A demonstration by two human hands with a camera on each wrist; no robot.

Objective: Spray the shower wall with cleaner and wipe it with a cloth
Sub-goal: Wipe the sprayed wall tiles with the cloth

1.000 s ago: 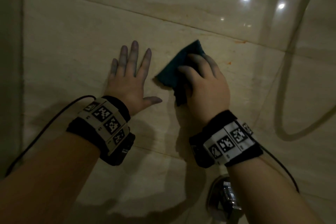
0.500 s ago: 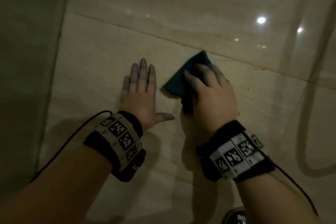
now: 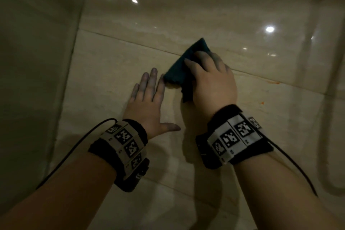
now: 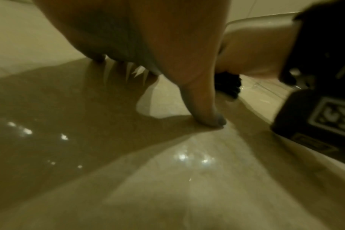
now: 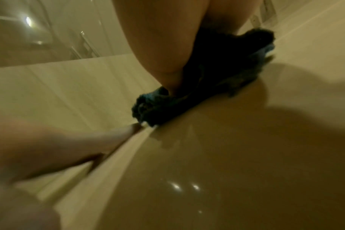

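Observation:
A dark teal cloth (image 3: pixel 178 73) lies against the beige shower wall (image 3: pixel 112 65), its top corner on a grout line. My right hand (image 3: pixel 211 80) is on the cloth with bent fingers and presses it to the tile. The right wrist view shows the bunched cloth (image 5: pixel 217 74) under that hand. My left hand (image 3: pixel 147 99) lies flat on the wall just left of the cloth, fingers straight and thumb out to the side. In the left wrist view the thumb (image 4: pixel 203 109) touches the glossy tile, with the cloth (image 4: pixel 227 85) beyond it. No spray bottle is in view.
A side wall (image 3: pixel 37 61) meets the tiled wall in a corner at the left. A shower hose (image 3: pixel 328 89) hangs down the right side. Small orange marks (image 3: pixel 272 82) sit on the tile right of my right hand.
My right hand has slid the cloth up and leftward along the wall, away from the orange marks. The left hand moved the same way, fingers closer together. The view has swung left toward the corner.

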